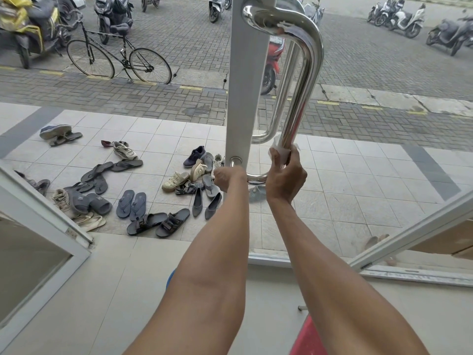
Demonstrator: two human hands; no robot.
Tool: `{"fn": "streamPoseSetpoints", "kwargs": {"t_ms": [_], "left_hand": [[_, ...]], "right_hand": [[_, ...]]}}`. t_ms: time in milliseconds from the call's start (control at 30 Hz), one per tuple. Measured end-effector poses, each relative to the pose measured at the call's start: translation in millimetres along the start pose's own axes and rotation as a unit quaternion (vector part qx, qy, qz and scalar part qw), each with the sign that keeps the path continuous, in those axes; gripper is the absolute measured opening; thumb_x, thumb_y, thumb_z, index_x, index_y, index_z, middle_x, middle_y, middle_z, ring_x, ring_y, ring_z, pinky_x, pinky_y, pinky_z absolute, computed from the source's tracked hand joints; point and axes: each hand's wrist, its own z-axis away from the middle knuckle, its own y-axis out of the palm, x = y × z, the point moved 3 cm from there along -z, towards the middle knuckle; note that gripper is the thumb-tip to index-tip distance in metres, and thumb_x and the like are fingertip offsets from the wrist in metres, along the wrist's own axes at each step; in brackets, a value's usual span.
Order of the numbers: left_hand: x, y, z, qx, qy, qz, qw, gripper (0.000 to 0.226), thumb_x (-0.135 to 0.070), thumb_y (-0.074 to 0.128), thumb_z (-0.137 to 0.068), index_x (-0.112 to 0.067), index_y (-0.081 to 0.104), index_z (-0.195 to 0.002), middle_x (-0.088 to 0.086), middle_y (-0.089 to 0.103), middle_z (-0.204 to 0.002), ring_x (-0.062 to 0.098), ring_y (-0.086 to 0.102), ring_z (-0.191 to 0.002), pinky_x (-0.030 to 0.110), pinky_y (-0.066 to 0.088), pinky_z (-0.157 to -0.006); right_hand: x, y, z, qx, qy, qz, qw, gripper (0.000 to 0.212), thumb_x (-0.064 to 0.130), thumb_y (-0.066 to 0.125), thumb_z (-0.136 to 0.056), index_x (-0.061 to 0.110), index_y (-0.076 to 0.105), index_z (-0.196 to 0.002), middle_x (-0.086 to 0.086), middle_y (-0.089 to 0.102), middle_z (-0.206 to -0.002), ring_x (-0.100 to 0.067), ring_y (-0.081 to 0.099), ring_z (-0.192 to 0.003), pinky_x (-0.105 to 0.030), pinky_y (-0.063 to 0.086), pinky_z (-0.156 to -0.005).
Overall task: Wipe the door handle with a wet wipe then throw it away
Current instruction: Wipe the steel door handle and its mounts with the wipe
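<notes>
A long polished steel door handle (304, 80) curves down the white door frame (245, 98). My right hand (286, 175) is wrapped around the handle's lower part, pressing a white wet wipe (279, 148) against the bar; the wipe bulges out above my fingers. My left hand (226, 178) is closed on the edge of the door frame, beside the handle's lower mount (235, 161). A second, matching handle shows through the glass behind the first.
The glass door stands open over a tiled porch (345, 180) littered with several shoes and sandals (158, 196). Beyond are brick paving, a bicycle (117, 60) and parked scooters (399, 16). Another door frame (46, 226) is at the left, and a red object (309, 336) sits bottom right.
</notes>
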Motion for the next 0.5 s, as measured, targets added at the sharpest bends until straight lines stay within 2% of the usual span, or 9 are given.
{"fn": "streamPoseSetpoints", "kwargs": {"t_ms": [100, 167, 267, 400, 500], "left_hand": [[2, 1, 2, -0.01, 0.007, 0.02, 1.0, 0.029, 0.0, 0.062, -0.086, 0.003, 0.056, -0.114, 0.019, 0.064, -0.119, 0.029, 0.066, -0.105, 0.024, 0.045, -0.066], [3, 2, 4, -0.014, 0.009, 0.027, 0.999, 0.027, -0.001, 0.061, -0.087, 0.003, 0.057, -0.114, 0.019, 0.064, -0.119, 0.029, 0.066, -0.105, 0.025, 0.046, -0.068], [3, 2, 4, -0.011, 0.007, 0.027, 1.0, 0.029, -0.001, 0.061, -0.088, 0.003, 0.057, -0.116, 0.019, 0.064, -0.119, 0.029, 0.067, -0.103, 0.024, 0.047, -0.067], [3, 0, 4, -0.009, 0.002, 0.019, 1.0, 0.031, -0.002, 0.064, -0.087, 0.003, 0.056, -0.117, 0.019, 0.064, -0.12, 0.027, 0.066, -0.104, 0.022, 0.044, -0.065], [1, -2, 4, -0.013, -0.006, -0.004, 1.0, 0.037, -0.007, 0.066, -0.087, 0.003, 0.053, -0.12, 0.02, 0.061, -0.123, 0.027, 0.065, -0.107, 0.024, 0.048, -0.07]], "right_hand": [[-8, 0, 5, 0.022, 0.002, 0.01, 1.0, 0.046, 0.043, 0.063, -0.091, 0.008, 0.062, -0.12, -0.01, 0.075, -0.094, -0.032, 0.069, -0.082, -0.033, 0.048, -0.072], [-15, -2, 10, 0.038, 0.01, 0.01, 0.999, 0.04, 0.04, 0.064, -0.09, 0.009, 0.063, -0.116, -0.01, 0.075, -0.085, -0.032, 0.068, -0.074, -0.033, 0.047, -0.067], [-17, -2, 13, 0.053, 0.023, 0.012, 0.998, 0.036, 0.037, 0.066, -0.09, 0.009, 0.065, -0.113, -0.008, 0.075, -0.086, -0.029, 0.068, -0.074, -0.031, 0.048, -0.068], [-8, -3, 5, 0.031, 0.043, 0.008, 0.999, 0.032, 0.036, 0.071, -0.085, 0.014, 0.068, -0.107, -0.004, 0.076, -0.085, -0.024, 0.068, -0.072, -0.021, 0.039, -0.064], [5, -4, -4, 0.009, 0.038, 0.009, 0.999, 0.034, 0.036, 0.073, -0.082, 0.014, 0.069, -0.108, -0.002, 0.076, -0.088, -0.023, 0.068, -0.076, -0.024, 0.042, -0.068]]}}
